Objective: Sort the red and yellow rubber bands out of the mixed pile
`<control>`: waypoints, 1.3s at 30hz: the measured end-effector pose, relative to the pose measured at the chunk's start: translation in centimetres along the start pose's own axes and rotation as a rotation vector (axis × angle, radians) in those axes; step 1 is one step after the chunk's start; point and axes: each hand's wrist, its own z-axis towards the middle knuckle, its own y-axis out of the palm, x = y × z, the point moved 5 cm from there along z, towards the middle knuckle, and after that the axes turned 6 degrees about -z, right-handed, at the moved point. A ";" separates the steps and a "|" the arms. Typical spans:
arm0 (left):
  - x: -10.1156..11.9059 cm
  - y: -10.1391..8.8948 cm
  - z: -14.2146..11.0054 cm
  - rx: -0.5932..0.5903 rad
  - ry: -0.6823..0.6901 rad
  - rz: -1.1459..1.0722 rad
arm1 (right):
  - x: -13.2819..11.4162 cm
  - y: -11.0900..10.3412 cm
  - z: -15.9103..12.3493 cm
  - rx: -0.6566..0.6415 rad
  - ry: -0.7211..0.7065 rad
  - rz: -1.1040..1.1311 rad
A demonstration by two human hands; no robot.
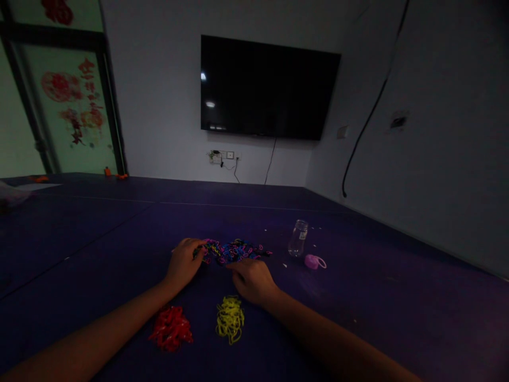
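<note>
Left hand (186, 260), right hand (253, 278) curled beside mixed bands (234, 250); can't tell grip. Likely light, stretchy, tangle-prone: pinch outer ones singly.

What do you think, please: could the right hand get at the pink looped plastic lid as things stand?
Probably yes: from the right hand to the lid, the purple surface shows only a small white scrap.

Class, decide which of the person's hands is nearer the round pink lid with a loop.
Right. The right hand is left of the pink lid, apart from it, at the near edge of the multicoloured band pile; the left hand is farther left, at that pile's left end.
</note>
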 end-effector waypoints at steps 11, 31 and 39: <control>0.1 2.3 -0.6 -0.274 0.168 0.067 | -0.2 0.4 0.3 -0.097 -0.007 -0.003; 1.4 2.3 -0.6 -0.340 0.160 0.020 | -0.2 0.5 0.3 -0.125 -0.023 -0.013; 0.6 2.3 -0.6 -0.308 0.080 0.033 | -0.2 0.6 0.3 -0.120 -0.027 -0.028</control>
